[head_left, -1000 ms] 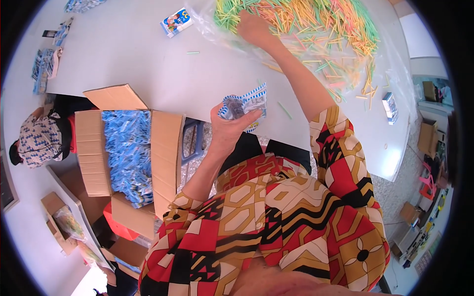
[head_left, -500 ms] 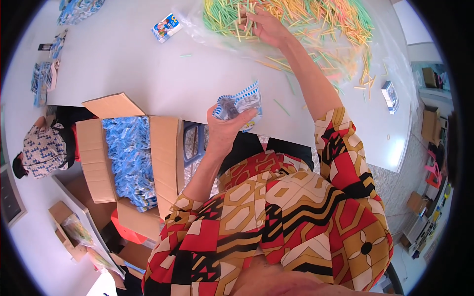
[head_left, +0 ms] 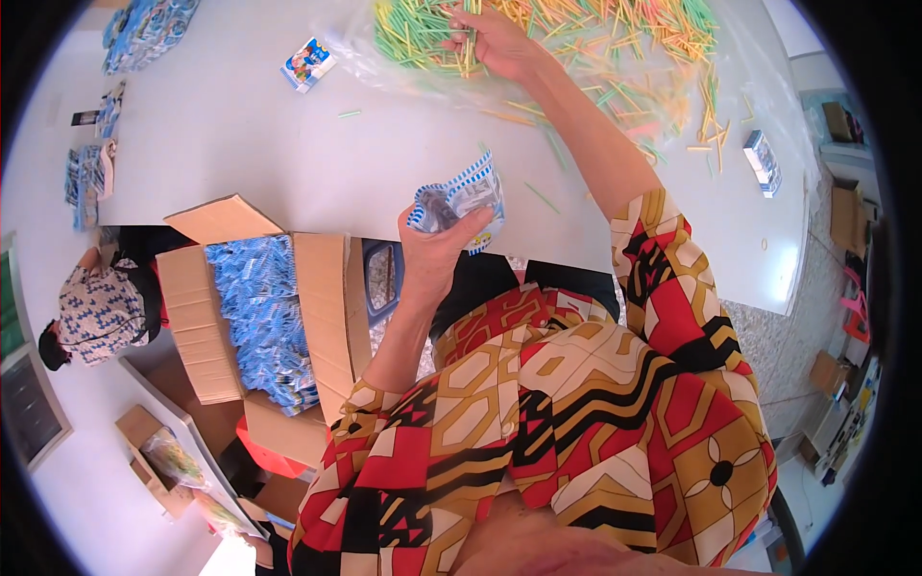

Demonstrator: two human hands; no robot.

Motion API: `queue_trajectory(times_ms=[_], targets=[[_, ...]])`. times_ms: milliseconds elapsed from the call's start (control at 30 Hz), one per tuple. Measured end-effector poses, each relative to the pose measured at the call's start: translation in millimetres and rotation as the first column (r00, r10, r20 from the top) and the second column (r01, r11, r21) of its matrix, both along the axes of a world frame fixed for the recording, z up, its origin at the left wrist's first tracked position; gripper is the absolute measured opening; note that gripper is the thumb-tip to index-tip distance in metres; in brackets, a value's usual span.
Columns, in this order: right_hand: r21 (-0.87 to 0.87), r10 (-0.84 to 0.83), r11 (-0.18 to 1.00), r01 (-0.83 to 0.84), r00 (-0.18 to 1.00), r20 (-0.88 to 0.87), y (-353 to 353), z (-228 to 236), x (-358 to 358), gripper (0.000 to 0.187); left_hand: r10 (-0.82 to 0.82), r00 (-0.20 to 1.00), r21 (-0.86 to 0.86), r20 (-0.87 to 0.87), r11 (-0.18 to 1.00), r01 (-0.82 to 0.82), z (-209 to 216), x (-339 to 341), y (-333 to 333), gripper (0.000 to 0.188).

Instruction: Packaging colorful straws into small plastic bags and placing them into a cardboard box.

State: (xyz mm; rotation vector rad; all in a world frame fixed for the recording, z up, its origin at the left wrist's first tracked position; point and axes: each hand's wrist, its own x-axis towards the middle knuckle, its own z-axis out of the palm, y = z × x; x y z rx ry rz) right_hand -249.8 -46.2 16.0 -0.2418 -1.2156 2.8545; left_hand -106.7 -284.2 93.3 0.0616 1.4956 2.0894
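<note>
Blue-packet carton (head_left: 327, 307) beside the table (head_left: 240, 130), small box (head_left: 308, 65) near the stick pile (head_left: 615, 27)

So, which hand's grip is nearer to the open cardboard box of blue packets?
Left. The left grip, holding a striped packet, is just right of the cardboard box, not touching it; the right grip is farther up and right, at the pile of coloured sticks.

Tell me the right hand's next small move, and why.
Probably carry the few sticks in the right hand toward the striped packet: they appear gripped over the loose pile, and the left hand holds the packet with its mouth open.
</note>
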Motion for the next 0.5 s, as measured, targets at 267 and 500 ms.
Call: queue_trajectory(times_ms=[267, 500], targets=[[0.576, -0.336, 0.785, 0.227, 0.938, 0.088, 4, 5, 1, 0.014, 0.024, 1.0, -0.05, -0.008, 0.998, -0.025, 0, 1, 0, 0.027], [0.108, -0.294, 0.954, 0.279, 0.943, 0.159, 14, 40, 16, 0.016, 0.006, 1.0, -0.019, 0.016, 1.0, -0.005, -4, 2, -1, 0.026]])
